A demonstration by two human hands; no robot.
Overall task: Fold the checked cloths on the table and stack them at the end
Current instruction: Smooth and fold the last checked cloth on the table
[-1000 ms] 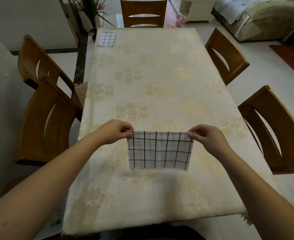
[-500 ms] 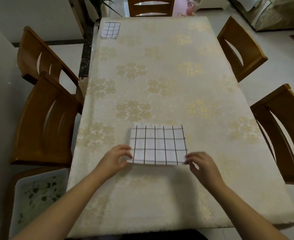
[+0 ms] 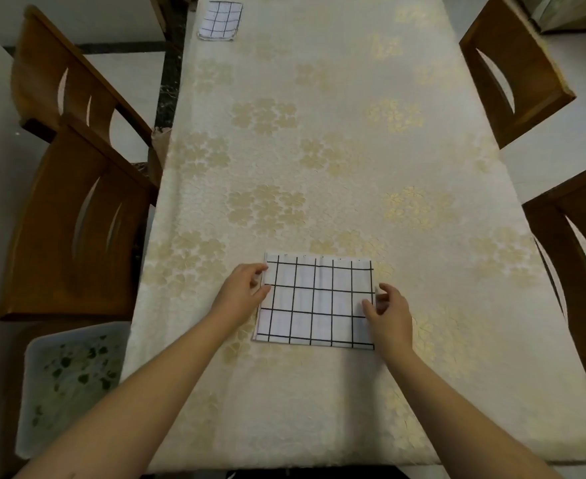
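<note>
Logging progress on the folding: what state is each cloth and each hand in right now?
Near white black-checked cloth: folded, flat on the table.
Far white black-checked cloth: folded, at the far left corner.
Left hand: pinching the near cloth's left edge.
Right hand: fingers curled at its right edge.

From my feed, the checked cloth [image 3: 315, 302] is thin white woven fabric with a black grid, matt and lying flat with faint creases. A second folded checked cloth [image 3: 220, 20] far off looks the same. The table [image 3: 319, 133] wears a cream tablecloth, textured, with pale gold flower patches that catch a slight sheen. The chairs [image 3: 77, 219] are brown wood, smooth and semi-gloss. A bin [image 3: 70, 382] beside me looks like translucent, cloudy plastic.
</note>
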